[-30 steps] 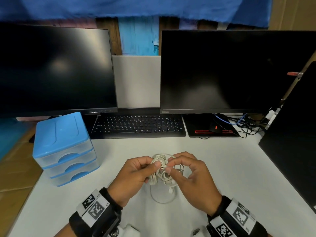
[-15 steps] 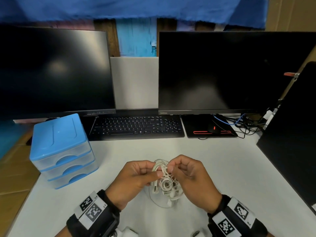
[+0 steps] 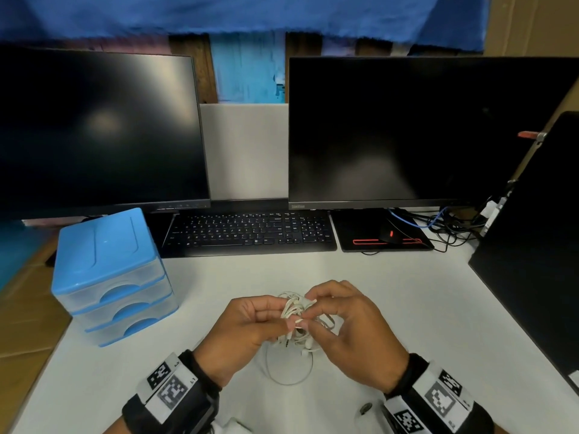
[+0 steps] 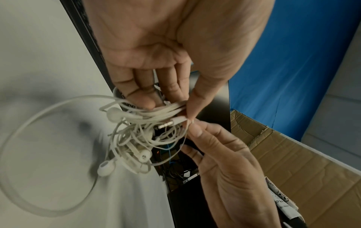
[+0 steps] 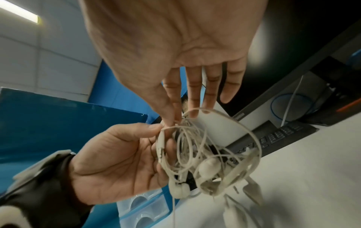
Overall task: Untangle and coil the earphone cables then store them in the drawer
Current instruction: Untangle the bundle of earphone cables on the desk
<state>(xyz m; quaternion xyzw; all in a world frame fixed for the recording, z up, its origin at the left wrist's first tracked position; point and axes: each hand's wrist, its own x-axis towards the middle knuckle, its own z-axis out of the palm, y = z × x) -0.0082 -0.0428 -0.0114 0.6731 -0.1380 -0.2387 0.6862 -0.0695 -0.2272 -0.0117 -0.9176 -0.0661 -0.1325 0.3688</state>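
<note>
White desk (image 3: 407, 308), two dark monitors (image 3: 423, 130) behind. Both hands raised mid-desk: left hand (image 3: 244, 327) and right hand (image 3: 354, 336) pinched tangled earphone cables (image 3: 296, 311) (one loop trailing on desk). Drawer unit (image 3: 109, 277) left, shut.

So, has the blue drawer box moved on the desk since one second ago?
No. The drawer box still stands beside the left end of the keyboard, as before.

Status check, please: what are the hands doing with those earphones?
Left hand and right hand both pinching earphone tangle. Still knotted, lifted off desk. Drawer unit shut. Nothing blocking.
</note>
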